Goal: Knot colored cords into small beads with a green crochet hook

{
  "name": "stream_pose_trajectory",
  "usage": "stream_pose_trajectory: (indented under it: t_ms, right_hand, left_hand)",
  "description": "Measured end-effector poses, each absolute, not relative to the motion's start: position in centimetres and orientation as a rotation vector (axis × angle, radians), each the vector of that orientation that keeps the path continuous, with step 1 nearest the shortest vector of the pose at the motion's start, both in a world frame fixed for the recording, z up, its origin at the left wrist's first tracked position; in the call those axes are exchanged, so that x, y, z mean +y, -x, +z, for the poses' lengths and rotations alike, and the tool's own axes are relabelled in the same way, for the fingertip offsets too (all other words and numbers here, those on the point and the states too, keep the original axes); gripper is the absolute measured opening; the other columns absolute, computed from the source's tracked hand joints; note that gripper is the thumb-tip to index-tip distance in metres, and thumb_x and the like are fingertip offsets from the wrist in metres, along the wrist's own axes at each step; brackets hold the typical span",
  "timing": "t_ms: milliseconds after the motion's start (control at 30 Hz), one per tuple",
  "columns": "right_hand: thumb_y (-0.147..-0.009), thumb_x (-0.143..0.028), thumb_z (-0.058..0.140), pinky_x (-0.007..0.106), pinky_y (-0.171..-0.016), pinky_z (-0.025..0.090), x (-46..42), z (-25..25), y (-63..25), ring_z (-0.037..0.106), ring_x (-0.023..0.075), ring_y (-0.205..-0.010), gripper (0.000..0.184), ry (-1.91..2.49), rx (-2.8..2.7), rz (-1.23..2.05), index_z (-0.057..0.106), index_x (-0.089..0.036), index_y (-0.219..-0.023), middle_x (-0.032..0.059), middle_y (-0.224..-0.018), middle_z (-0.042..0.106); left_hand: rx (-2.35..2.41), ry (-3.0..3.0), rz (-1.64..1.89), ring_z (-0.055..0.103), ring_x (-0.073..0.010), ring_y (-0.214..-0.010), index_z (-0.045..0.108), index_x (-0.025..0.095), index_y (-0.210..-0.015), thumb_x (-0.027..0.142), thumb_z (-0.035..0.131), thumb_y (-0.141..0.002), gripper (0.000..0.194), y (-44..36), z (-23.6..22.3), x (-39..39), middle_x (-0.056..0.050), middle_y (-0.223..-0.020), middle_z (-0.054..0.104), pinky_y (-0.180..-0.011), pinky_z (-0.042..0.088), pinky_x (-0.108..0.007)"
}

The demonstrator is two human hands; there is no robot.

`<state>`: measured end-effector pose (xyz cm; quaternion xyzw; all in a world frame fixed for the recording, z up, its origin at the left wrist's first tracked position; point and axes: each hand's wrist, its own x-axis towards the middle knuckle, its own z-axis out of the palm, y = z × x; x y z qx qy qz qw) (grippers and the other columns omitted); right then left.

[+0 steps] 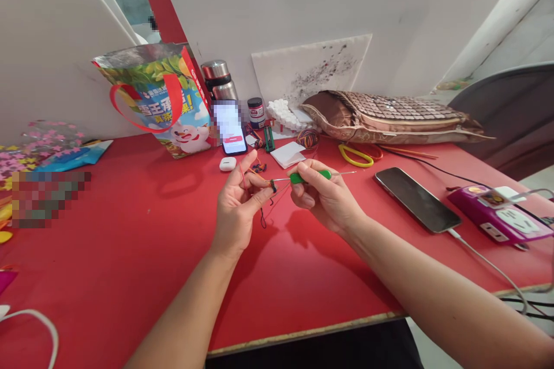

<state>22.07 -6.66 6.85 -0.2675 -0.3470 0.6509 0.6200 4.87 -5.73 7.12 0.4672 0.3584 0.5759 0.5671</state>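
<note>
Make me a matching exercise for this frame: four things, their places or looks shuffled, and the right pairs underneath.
Things
1. Green-handled tool
2. Dark yarn piece
3. Power strip
4. Carrier bag

Places or looks
A. Purple, with sockets
B. Pinched in the left hand
C. Standing upright, with red handles
D. Held in the right hand

Pairs: 1-D, 2-B, 3-A, 4-C
</note>
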Motion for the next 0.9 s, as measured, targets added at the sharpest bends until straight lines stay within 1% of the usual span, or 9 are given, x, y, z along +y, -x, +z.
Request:
stream_pose_trajectory:
  t_ms: [200, 267, 367, 433, 500, 567, 667, 767, 900]
  right_hand:
    - [-0.078, -0.047, 0.094, 0.023, -0.046, 0.029, -6.4, 6.8, -22.2, 0.041, 0.0049, -0.044, 0.039, 0.628, -0.799, 1.482, 0.071, -0.017, -0.076, -0.0033, -0.059, 0.064]
    - [-0.078, -0.048, 0.094, 0.023, -0.046, 0.029, -6.5, 6.8, -22.3, 0.042, 0.005, -0.044, 0.041, 0.638, -0.806, 1.482, 0.068, -0.017, -0.074, -0.003, -0.058, 0.064]
    - [-0.076, -0.049, 0.095, 0.023, -0.047, 0.028, -6.5, 6.8, -22.2, 0.043, 0.0052, -0.044, 0.045, 0.65, -0.816, 1.492, 0.064, -0.017, -0.072, -0.0029, -0.058, 0.064]
    - [-0.075, -0.05, 0.096, 0.023, -0.047, 0.028, -6.5, 6.7, -22.2, 0.043, 0.0053, -0.044, 0.045, 0.656, -0.82, 1.504, 0.065, -0.017, -0.074, -0.0029, -0.059, 0.064]
    - [-0.075, -0.05, 0.096, 0.023, -0.047, 0.029, -6.5, 6.6, -22.0, 0.043, 0.0055, -0.044, 0.044, 0.658, -0.822, 1.509, 0.068, -0.017, -0.077, -0.0028, -0.059, 0.064]
    - [-0.077, -0.051, 0.095, 0.024, -0.047, 0.031, -6.5, 6.5, -21.8, 0.044, 0.0058, -0.044, 0.042, 0.655, -0.825, 1.48, 0.07, -0.017, -0.079, -0.0026, -0.06, 0.065]
    - [-0.08, -0.051, 0.093, 0.024, -0.048, 0.035, -6.8, 6.1, -21.1, 0.046, 0.006, -0.044, 0.041, 0.643, -0.804, 1.396, 0.07, -0.017, -0.078, -0.0025, -0.062, 0.065]
    - [-0.082, -0.052, 0.091, 0.024, -0.049, 0.039, -6.9, 5.6, -20.5, 0.049, 0.0069, -0.046, 0.04, 0.64, -0.782, 1.356, 0.069, -0.019, -0.078, -0.0026, -0.065, 0.066]
    - [-0.083, -0.052, 0.091, 0.025, -0.052, 0.044, -6.8, 5.2, -20.6, 0.054, 0.008, -0.05, 0.038, 0.65, -0.837, 1.376, 0.073, -0.019, -0.086, -0.0021, -0.069, 0.068]
  left_hand:
    - [0.899, -1.098, 1.328, 0.059, -0.0103, -0.076, 0.071, 0.027, -0.143, 0.026, 0.096, -0.071, 0.076, -4.7, 6.9, -5.4, 0.001, -0.093, 0.077, -0.075, 0.048, -0.025]
    - [0.909, -1.108, 1.317, 0.059, -0.0106, -0.077, 0.07, 0.026, -0.145, 0.029, 0.097, -0.071, 0.078, -4.6, 6.9, -5.3, -0.001, -0.095, 0.079, -0.075, 0.048, -0.025]
    - [0.945, -1.13, 1.311, 0.063, -0.012, -0.081, 0.068, 0.024, -0.146, 0.029, 0.096, -0.072, 0.08, -4.6, 6.8, -5.2, 0.0, -0.091, 0.078, -0.078, 0.049, -0.025]
    - [0.965, -1.145, 1.312, 0.065, -0.0127, -0.084, 0.068, 0.024, -0.147, 0.027, 0.096, -0.072, 0.08, -4.7, 6.8, -5.2, 0.002, -0.088, 0.076, -0.081, 0.05, -0.026]
    - [0.97, -1.15, 1.313, 0.065, -0.012, -0.083, 0.069, 0.025, -0.145, 0.025, 0.095, -0.072, 0.078, -4.7, 6.9, -5.3, 0.004, -0.084, 0.073, -0.081, 0.05, -0.026]
    - [0.962, -1.13, 1.308, 0.063, -0.0104, -0.077, 0.069, 0.024, -0.145, 0.023, 0.094, -0.072, 0.077, -4.9, 7.0, -5.4, 0.005, -0.079, 0.069, -0.077, 0.049, -0.024]
    - [0.936, -1.053, 1.31, 0.06, -0.0092, -0.071, 0.067, 0.022, -0.147, 0.019, 0.095, -0.067, 0.084, -5.2, 7.3, -5.6, 0.007, -0.074, 0.065, -0.07, 0.047, -0.023]
    - [0.927, -0.958, 1.31, 0.059, -0.0094, -0.069, 0.065, 0.019, -0.147, 0.018, 0.096, -0.063, 0.09, -5.4, 7.6, -5.6, 0.007, -0.072, 0.065, -0.064, 0.045, -0.022]
    - [0.932, -0.891, 1.301, 0.055, -0.0076, -0.063, 0.061, 0.017, -0.152, 0.017, 0.097, -0.061, 0.097, -5.3, 7.6, -5.5, 0.007, -0.072, 0.066, -0.056, 0.037, -0.02]
